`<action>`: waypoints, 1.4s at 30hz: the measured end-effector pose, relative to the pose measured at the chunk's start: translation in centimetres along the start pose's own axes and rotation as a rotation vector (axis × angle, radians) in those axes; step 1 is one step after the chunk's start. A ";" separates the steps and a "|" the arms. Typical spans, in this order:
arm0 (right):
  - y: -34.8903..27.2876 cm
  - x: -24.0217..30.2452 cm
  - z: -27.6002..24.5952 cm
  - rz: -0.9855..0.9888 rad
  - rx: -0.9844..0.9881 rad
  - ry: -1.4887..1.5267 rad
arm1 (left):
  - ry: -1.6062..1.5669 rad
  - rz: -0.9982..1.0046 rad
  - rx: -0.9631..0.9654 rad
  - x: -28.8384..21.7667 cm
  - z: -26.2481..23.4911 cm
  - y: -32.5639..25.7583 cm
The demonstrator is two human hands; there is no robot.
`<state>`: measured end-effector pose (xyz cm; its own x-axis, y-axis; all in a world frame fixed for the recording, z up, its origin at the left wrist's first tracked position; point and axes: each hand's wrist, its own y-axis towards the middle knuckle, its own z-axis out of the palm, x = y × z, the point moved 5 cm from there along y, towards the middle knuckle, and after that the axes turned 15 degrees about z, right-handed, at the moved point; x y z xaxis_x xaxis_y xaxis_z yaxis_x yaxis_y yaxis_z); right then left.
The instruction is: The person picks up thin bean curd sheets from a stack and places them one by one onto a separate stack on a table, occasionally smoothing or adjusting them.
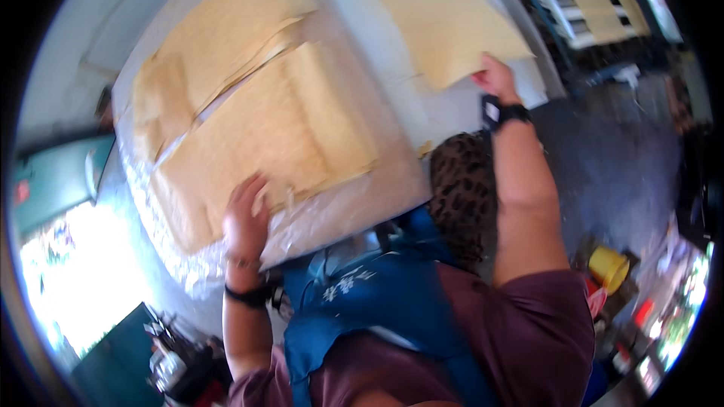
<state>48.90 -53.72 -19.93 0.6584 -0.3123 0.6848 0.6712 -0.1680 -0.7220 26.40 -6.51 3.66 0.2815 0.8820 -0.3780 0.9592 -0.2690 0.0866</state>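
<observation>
Two stacks of thin yellow-tan sheets lie side by side on the left of a table covered in clear plastic: a far stack (226,30) and a near stack (249,132). My left hand (245,215) is over the front edge of the near stack, fingers stretched out and slightly blurred. I cannot tell whether it touches the sheets. On the right, my right hand (495,77) pinches the near corner of another thin yellow-tan sheet (452,19). That sheet spreads away from me over a pale surface. Both wrists wear dark bands.
The plastic-covered table edge (362,215) runs close to my blue apron (362,301). A leopard-print cloth (460,188) is beside my right arm. At far right stands a slatted rack (562,4) with a sheet over it. A yellow bucket (608,268) sits lower right, green panels (60,181) at left.
</observation>
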 end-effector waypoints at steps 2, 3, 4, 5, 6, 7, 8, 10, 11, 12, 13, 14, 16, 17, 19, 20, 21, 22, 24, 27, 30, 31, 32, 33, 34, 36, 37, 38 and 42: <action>-9.0 2.5 3.0 -0.068 0.108 0.136 | -0.025 0.054 -0.009 -3.3 -0.2 3.2; -12.6 3.1 3.1 -0.080 0.149 0.214 | -0.046 0.119 -0.003 -5.2 -0.4 5.4; -16.1 3.4 3.3 -0.082 0.216 0.321 | -0.057 0.205 -0.035 -6.6 -0.5 6.8; -19.1 3.3 3.1 -0.101 0.274 0.384 | -0.041 0.297 -0.049 -8.4 -0.9 8.3; -21.7 2.8 3.0 -0.056 0.379 0.457 | -0.020 0.381 -0.099 -9.4 -1.0 8.7; -23.6 2.3 2.2 -0.062 0.440 0.465 | -0.043 0.455 -0.114 -11.4 -1.8 9.8; -26.6 2.2 2.7 -0.073 0.415 0.469 | -0.101 0.526 -0.181 -12.7 -1.7 10.3; -30.2 2.0 3.8 -0.148 0.370 0.348 | -0.114 0.639 -0.250 -14.9 -0.7 10.8; -30.3 1.5 4.1 -0.140 0.410 0.340 | -0.074 0.683 -0.254 -15.8 0.2 11.1; -29.8 1.5 3.4 -0.162 0.347 0.278 | -0.183 0.698 -0.217 -16.3 1.2 11.3; -29.1 1.6 2.4 -0.188 0.283 0.217 | -0.229 0.701 -0.206 -16.6 1.6 11.1; -28.2 1.9 1.5 -0.170 0.288 0.206 | -0.284 0.714 -0.193 -17.2 2.2 11.3; -27.6 3.0 1.1 -0.231 0.276 0.204 | -0.442 0.710 -0.273 -17.8 2.5 11.2; -27.7 3.8 1.1 -0.283 0.251 0.207 | -0.440 0.717 -0.280 -17.9 2.8 11.2; -29.2 6.5 2.2 -0.446 0.328 0.138 | -0.412 0.530 -0.341 -17.1 3.4 11.9; -30.7 8.0 3.6 -0.501 0.332 0.121 | -0.430 0.547 -0.353 -17.0 3.1 11.9; -32.0 9.3 5.2 -0.544 0.298 0.117 | -0.577 0.511 -0.452 -16.2 2.3 11.7; -34.6 11.3 7.8 -0.698 0.314 0.092 | -0.717 0.475 -0.545 -15.4 1.3 11.5; -38.4 14.1 13.3 -0.800 0.332 0.027 | -0.936 0.411 -0.724 -13.8 -0.5 11.1; -43.4 15.9 23.1 -0.869 0.565 -0.406 | -1.738 0.294 -0.862 -7.4 -3.5 9.5; -51.0 11.4 35.2 -0.569 0.975 -0.412 | -1.543 0.325 -1.203 -1.1 -9.5 3.3; -51.5 8.2 39.6 -0.453 1.206 -0.533 | -1.451 0.162 -1.242 2.1 -11.0 0.3; -52.4 7.8 41.4 -0.669 1.319 -0.646 | -1.439 0.135 -1.356 2.7 -13.0 -1.0; -53.1 6.1 42.3 -0.689 1.293 -0.768 | -1.394 0.080 -1.483 4.2 -14.3 -3.4; -53.8 3.9 43.4 -0.704 1.283 -0.888 | -1.398 0.018 -1.544 7.5 -14.1 -5.8; -51.3 -1.7 44.5 -1.340 1.112 -1.072 | -1.288 -0.142 -1.689 14.5 -12.8 -10.8; -49.8 -4.4 43.9 -1.704 0.893 -1.126 | -1.291 -0.157 -1.707 16.5 -11.8 -12.5; -48.0 -7.8 42.4 -1.712 0.838 -1.283 | -1.176 -0.321 -1.675 18.5 -10.6 -14.4; -40.1 -15.1 34.7 -1.504 0.550 -1.639 | -0.812 -0.928 -1.408 27.0 -3.6 -21.6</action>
<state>23.87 -9.85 2.13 -0.8000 0.5648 0.2026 0.5908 0.8004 0.1013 13.42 24.51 -5.12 0.0517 0.0520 -0.9973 0.2135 0.9750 0.0619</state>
